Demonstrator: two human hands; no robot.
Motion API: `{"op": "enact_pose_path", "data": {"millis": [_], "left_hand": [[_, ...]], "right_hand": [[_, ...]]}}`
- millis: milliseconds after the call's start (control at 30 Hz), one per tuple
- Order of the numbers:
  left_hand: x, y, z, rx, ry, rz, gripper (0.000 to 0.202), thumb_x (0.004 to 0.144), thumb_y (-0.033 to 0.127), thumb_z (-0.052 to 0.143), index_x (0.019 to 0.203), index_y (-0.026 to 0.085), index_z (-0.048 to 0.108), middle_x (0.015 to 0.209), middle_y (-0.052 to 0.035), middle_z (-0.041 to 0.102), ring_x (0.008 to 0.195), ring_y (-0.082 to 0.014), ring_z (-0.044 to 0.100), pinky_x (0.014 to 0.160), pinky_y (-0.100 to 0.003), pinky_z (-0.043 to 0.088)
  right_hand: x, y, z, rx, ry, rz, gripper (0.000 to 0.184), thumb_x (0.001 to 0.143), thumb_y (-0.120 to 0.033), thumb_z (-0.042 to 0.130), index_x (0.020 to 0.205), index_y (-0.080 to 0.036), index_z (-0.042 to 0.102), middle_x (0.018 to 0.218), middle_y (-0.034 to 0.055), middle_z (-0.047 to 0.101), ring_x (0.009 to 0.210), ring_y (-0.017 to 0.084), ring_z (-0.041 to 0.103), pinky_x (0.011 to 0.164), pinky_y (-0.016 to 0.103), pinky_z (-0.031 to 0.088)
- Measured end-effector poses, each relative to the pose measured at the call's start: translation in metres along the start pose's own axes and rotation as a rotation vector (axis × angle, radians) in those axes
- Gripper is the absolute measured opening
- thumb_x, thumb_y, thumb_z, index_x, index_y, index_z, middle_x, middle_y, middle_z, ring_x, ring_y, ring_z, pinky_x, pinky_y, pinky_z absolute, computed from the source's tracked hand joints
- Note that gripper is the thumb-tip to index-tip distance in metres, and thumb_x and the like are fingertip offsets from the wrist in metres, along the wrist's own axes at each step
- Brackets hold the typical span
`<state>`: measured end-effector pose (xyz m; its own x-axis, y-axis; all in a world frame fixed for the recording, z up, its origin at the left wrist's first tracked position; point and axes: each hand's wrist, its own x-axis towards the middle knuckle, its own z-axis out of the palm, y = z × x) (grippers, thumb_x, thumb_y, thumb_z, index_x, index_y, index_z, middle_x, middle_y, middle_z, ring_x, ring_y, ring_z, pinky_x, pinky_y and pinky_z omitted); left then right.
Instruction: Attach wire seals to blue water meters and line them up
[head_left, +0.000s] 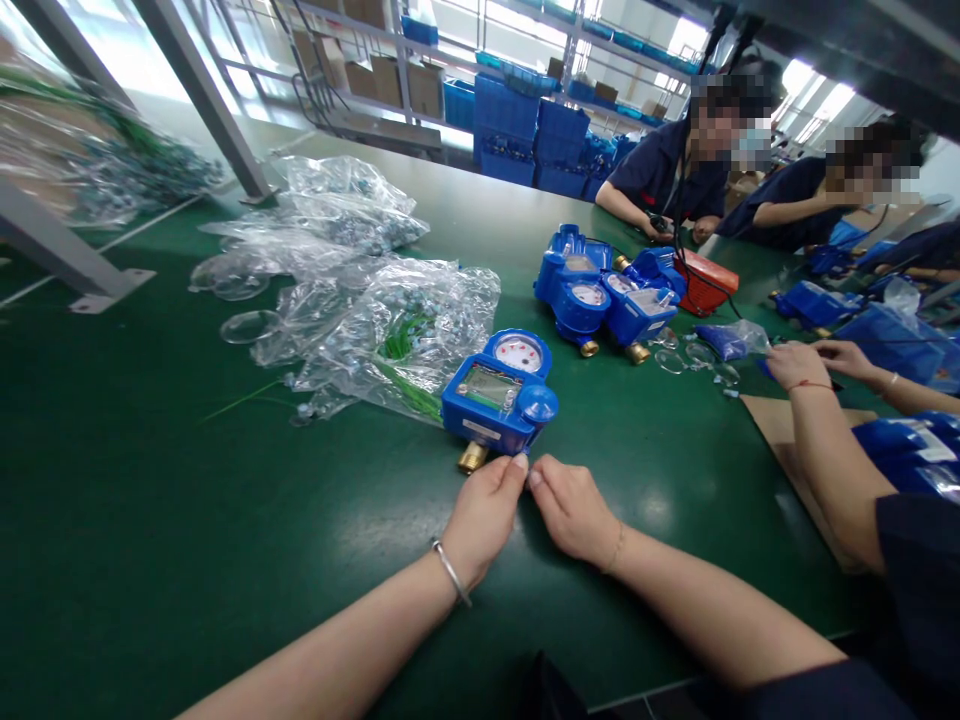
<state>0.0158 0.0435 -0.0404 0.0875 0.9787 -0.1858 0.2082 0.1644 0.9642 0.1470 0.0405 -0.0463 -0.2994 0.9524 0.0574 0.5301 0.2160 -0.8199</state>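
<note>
A blue water meter with a round dial, a small display and a brass threaded end lies on the green table in front of me. At its near edge, my left hand is closed, thumb pressed against the fingers. My right hand is pinched too, its fingertips nearly meeting the left thumb just below the meter. Whatever sits between the fingertips is too small or hidden to make out. Beside the meter, clear plastic bags of small pale parts and green ties lie to the left.
More blue water meters stand farther back, near a red box and loose clear rings. At right, a co-worker's hands work above a cardboard sheet. Metal posts rise at left. Two people sit across the table.
</note>
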Motion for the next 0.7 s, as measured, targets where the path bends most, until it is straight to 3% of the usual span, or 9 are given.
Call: {"op": "enact_pose_path", "data": {"millis": [167,300,400,500,567,633,700], "left_hand": [[0.001,-0.001,0.003,0.051,0.038,0.020,0.039,0.084,0.049,0.039,0.061,0.018,0.047,0.056,0.0026,0.046,0.054,-0.0131,0.042,0.051,-0.024,0.033],[0.000,-0.003,0.007,0.102,0.057,0.043,0.038,0.086,0.047,0.037,0.065,0.018,0.051,0.059,0.0006,0.051,0.058,-0.0152,0.048,0.053,-0.025,0.035],[-0.008,0.001,0.000,0.134,0.012,0.060,0.043,0.088,0.048,0.032,0.065,0.018,0.054,0.052,0.0019,0.050,0.049,-0.0141,0.047,0.048,-0.025,0.034],[-0.016,0.010,-0.024,0.193,0.003,0.069,0.050,0.088,0.050,0.033,0.057,0.018,0.055,0.046,0.0017,0.048,0.044,-0.0139,0.046,0.046,-0.025,0.033],[-0.016,0.017,-0.045,0.233,0.154,0.147,0.045,0.088,0.048,0.037,0.061,0.018,0.057,0.057,-0.0006,0.054,0.056,-0.0156,0.051,0.056,-0.026,0.038],[-0.009,0.022,-0.063,0.239,0.350,0.258,0.033,0.089,0.042,0.039,0.083,0.017,0.060,0.083,-0.0046,0.060,0.079,-0.0186,0.055,0.074,-0.030,0.042],[0.000,0.023,-0.071,0.219,0.422,0.333,0.030,0.090,0.037,0.038,0.107,0.017,0.054,0.110,-0.0078,0.056,0.101,-0.0201,0.051,0.090,-0.033,0.039]], "right_hand": [[0.009,-0.015,0.013,0.308,-0.088,0.282,0.017,0.080,-0.024,0.017,0.064,-0.025,0.024,0.039,-0.0114,0.015,0.030,0.010,0.017,0.032,0.022,0.023],[0.015,-0.016,0.009,0.399,-0.107,0.379,0.018,0.077,-0.025,0.020,0.060,-0.026,0.025,0.035,-0.0112,0.017,0.028,0.010,0.016,0.030,0.022,0.021],[0.011,-0.015,0.000,0.373,-0.017,0.373,0.022,0.081,-0.029,0.029,0.060,-0.023,0.036,0.040,-0.0084,0.029,0.034,0.010,0.025,0.036,0.022,0.026],[-0.002,-0.017,-0.007,0.232,0.217,0.254,0.018,0.083,-0.037,0.044,0.079,-0.019,0.047,0.064,-0.0012,0.050,0.056,0.013,0.046,0.055,0.026,0.041],[-0.008,-0.020,-0.006,0.074,0.412,0.056,0.032,0.081,-0.040,0.052,0.105,-0.018,0.046,0.099,0.0082,0.053,0.087,0.020,0.052,0.076,0.035,0.044],[-0.009,-0.026,-0.002,-0.052,0.520,-0.134,0.059,0.078,-0.043,0.058,0.126,-0.018,0.033,0.131,0.0156,0.033,0.118,0.028,0.037,0.090,0.044,0.040],[-0.002,-0.031,0.004,-0.074,0.509,-0.212,0.077,0.077,-0.046,0.059,0.136,-0.020,0.019,0.143,0.0161,0.012,0.130,0.031,0.021,0.094,0.048,0.038]]}}
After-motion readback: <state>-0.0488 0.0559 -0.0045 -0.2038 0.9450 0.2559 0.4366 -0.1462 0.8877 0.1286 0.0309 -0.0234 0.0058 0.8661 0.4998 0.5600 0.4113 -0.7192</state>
